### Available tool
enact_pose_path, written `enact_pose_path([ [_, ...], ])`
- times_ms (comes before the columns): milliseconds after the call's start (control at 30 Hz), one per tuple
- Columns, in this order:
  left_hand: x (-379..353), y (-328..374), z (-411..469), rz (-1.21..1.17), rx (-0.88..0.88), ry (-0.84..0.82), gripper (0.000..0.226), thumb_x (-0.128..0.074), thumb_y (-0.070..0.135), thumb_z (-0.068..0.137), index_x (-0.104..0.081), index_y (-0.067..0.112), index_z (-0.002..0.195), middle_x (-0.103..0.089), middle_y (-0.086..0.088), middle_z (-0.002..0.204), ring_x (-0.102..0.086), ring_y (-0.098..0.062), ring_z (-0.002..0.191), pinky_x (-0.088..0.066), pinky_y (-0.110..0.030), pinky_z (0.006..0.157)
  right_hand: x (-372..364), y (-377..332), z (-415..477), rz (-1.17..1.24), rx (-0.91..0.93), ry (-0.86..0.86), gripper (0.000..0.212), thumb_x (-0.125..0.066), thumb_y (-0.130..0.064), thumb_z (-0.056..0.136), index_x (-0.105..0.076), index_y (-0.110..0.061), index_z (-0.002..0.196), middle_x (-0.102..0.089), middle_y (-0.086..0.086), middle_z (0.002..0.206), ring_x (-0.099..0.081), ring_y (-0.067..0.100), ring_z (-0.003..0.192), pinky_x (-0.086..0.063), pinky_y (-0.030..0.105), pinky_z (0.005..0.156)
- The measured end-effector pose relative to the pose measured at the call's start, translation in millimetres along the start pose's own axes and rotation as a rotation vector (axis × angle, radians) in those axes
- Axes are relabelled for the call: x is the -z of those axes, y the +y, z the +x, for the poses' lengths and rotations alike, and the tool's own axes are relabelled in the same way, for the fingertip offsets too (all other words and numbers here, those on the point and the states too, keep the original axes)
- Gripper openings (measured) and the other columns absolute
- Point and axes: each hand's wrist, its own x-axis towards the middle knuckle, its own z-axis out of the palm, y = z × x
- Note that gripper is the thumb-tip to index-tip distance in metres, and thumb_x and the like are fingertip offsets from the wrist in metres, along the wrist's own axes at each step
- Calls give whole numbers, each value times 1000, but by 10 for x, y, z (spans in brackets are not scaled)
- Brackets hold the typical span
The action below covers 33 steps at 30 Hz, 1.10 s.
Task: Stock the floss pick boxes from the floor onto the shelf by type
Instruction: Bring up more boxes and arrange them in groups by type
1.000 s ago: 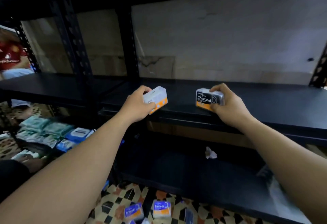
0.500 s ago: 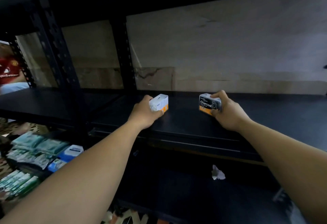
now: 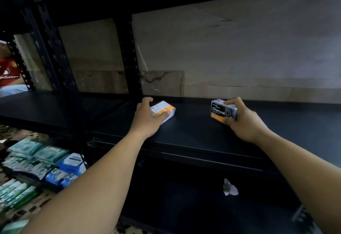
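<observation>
On the shelf [image 3: 193, 128] we seem mid-placing: left fingers [image 3: 147, 101] grip a white box [image 3: 162, 108], right fingers [image 3: 232, 102] pinch the Charcoal box [image 3: 218, 112]; release next.

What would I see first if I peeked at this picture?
Two arms stretch to the middle of a black shelf, each hand holding a small box. The left hand grips a white and orange box, and to its right the right hand holds a grey box marked Charcoal. Green and blue packets sit at the lower left.
</observation>
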Motion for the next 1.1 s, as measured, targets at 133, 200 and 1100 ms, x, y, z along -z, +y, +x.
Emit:
enact_pose_path([
  [133,-10,3,-46,166,-43,-50,73,-82,58,65,-50,31,125,-45,4,126,-40,-20,121,-41,-41,102,3,9,-5,14,4,5,44,-65,-19,91,-43,-33,126,-61,9,118,-58,28,97,-44,33,78],
  [200,-12,-18,-38,182,-56,-63,64,-83,53,65,-55,32,118,-48,5,122,-45,-21,117,-43,-46,101,5,11,-7,24,4,0,45,-65,-18,91,-43,-33,127,-61,8,119,-57,27,96,-43,32,77],
  [1100,33,-20,-20,69,-215,-30,42,-73,20,79,-58,29,118,-56,3,116,-60,-13,100,-44,-21,77,6,22,-14,59,-5,37,52,-64,-9,80,-39,-35,117,-52,7,117,-51,24,100,-38,31,80],
])
